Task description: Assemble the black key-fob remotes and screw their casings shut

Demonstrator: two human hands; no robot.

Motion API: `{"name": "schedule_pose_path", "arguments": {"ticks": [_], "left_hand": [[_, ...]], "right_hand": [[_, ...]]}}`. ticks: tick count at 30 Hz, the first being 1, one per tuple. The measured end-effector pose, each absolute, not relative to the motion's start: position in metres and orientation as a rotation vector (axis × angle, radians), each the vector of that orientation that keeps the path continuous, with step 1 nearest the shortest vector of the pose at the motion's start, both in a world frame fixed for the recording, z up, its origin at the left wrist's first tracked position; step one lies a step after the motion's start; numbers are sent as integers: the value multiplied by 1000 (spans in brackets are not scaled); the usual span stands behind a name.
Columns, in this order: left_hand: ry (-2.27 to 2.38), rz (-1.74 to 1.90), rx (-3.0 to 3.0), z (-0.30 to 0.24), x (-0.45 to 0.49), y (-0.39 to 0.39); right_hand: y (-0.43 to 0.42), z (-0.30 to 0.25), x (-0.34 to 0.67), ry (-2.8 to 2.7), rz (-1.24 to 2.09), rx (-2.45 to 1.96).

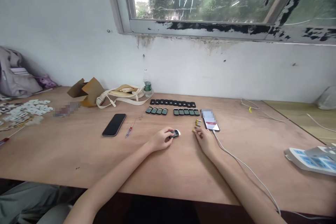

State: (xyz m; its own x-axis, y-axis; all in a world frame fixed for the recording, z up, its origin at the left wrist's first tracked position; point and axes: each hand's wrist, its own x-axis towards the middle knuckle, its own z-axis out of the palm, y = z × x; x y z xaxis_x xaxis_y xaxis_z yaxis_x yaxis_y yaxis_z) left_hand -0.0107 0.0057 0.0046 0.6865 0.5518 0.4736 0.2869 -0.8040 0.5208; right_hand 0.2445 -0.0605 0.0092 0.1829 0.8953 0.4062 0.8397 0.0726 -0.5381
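My left hand (162, 139) is closed around a small electronic module with a grey-green screen (174, 133), held on or just above the table; a pale round part shows at its right end. To the right, my right hand (206, 140) has its fingers pinched on a small battery, whose yellow end (193, 131) sticks out to the left. Just beyond those fingertips lie several small batteries (198, 122). Farther back, more screen modules (186, 112) lie in two groups, and behind them runs a row of black casings (173, 103).
A phone with a lit screen (211, 122) lies right of the batteries, its white cable (244, 162) crossing the table. Left are a dark phone (114, 125) and a screwdriver (128, 132). A bottle (147, 85) and cream bag (123, 92) stand by the wall; a power strip (309, 161) sits right.
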Motion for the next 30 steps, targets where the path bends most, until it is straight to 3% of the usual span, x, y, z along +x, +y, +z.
{"name": "schedule_pose_path", "arguments": {"ticks": [9, 21, 30], "left_hand": [[726, 853, 2516, 2, -8, 9], [455, 784, 2448, 3, -1, -4], [367, 760, 2443, 6, 4, -12]], "right_hand": [[-59, 0, 239, -1526, 352, -1549], [-73, 10, 217, -1449, 592, -1453], [-74, 9, 208, -1617, 503, -1477]]}}
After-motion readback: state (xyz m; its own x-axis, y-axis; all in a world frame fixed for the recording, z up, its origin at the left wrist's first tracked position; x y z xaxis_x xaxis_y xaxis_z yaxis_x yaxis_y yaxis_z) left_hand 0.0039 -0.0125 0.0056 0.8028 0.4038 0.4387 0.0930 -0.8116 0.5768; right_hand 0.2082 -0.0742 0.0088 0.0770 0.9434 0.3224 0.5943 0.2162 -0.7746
